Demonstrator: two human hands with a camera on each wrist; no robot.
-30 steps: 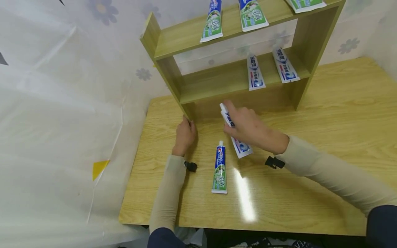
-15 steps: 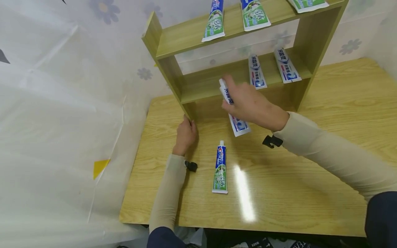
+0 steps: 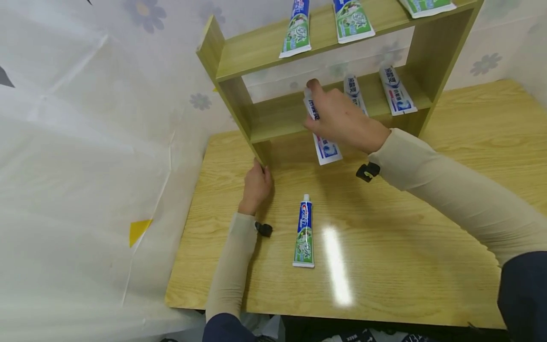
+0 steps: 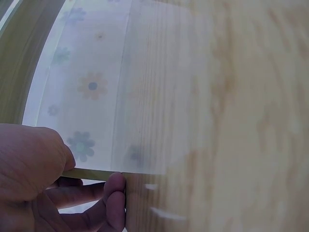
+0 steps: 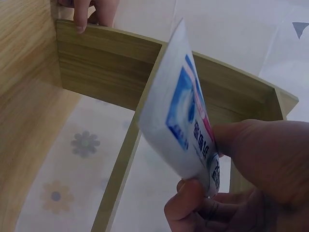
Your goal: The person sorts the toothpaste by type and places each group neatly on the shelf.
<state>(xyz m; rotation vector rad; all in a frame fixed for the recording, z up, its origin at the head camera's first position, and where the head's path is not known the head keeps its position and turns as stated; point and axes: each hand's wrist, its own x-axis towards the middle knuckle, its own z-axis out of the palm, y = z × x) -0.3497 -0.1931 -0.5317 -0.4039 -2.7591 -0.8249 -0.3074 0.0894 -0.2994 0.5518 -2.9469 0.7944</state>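
Observation:
My right hand point(image 3: 344, 116) grips a white toothpaste tube point(image 3: 328, 149) with blue print, cap end up and away from me. It holds the tube in front of the middle board of a wooden shelf point(image 3: 275, 116), left of two similar white tubes. In the right wrist view, thumb and fingers pinch the tube point(image 5: 181, 116) near its cap end. My left hand point(image 3: 256, 187) holds the foot of the shelf's left side panel. The left wrist view shows its thumb and fingers around the panel's edge point(image 4: 91, 174).
A blue and green Crest toothpaste tube point(image 3: 304, 232) lies on the wooden table point(image 3: 384, 266) in front of the shelf. Two white tubes, one of them this tube point(image 3: 397, 90), lie on the middle board. Several green and blue tubes point(image 3: 297, 31) lie on the upper board.
My right hand has lifted the white toothpaste tube from above the table up to the middle board, partly covering the nearer white tube. My left hand stays at the side panel.

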